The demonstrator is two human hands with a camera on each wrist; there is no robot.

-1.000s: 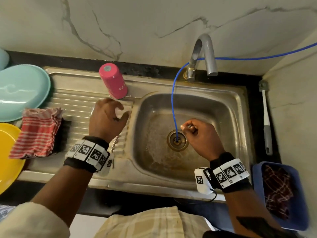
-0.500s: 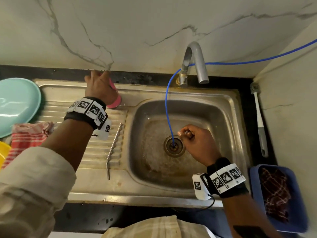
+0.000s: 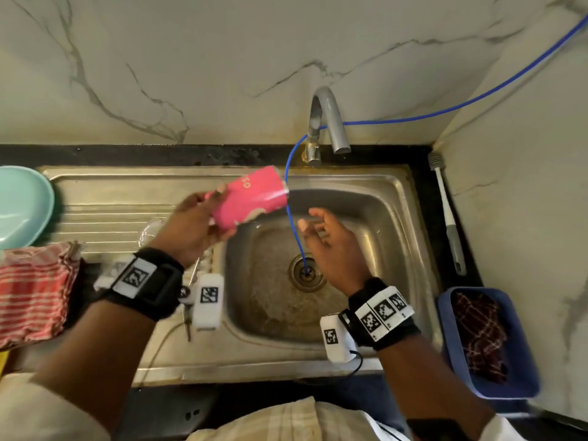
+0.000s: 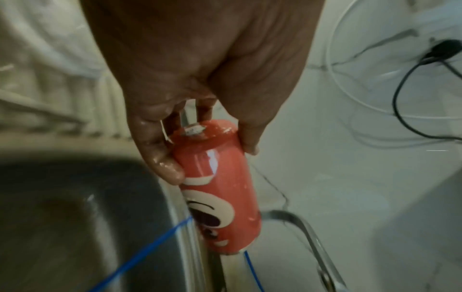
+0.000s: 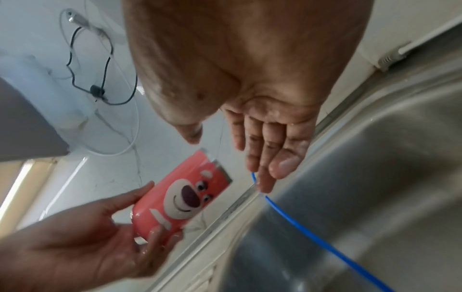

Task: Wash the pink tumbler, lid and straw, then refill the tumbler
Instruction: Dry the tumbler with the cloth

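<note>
I see the left hand gripping the pink tumbler tilted over the sink; the right hand hangs slack-fingered above the sink.

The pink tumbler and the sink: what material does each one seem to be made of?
The pink tumbler, gripped near its base by the left hand: glossy coated body with a printed bear face and bright highlights. Painted metal or hard plastic; the look cannot settle which.

The sink: most likely stainless steel, grey and brushed with soft reflections, a pressed ribbed drainboard, and brownish staining around the drain.
</note>
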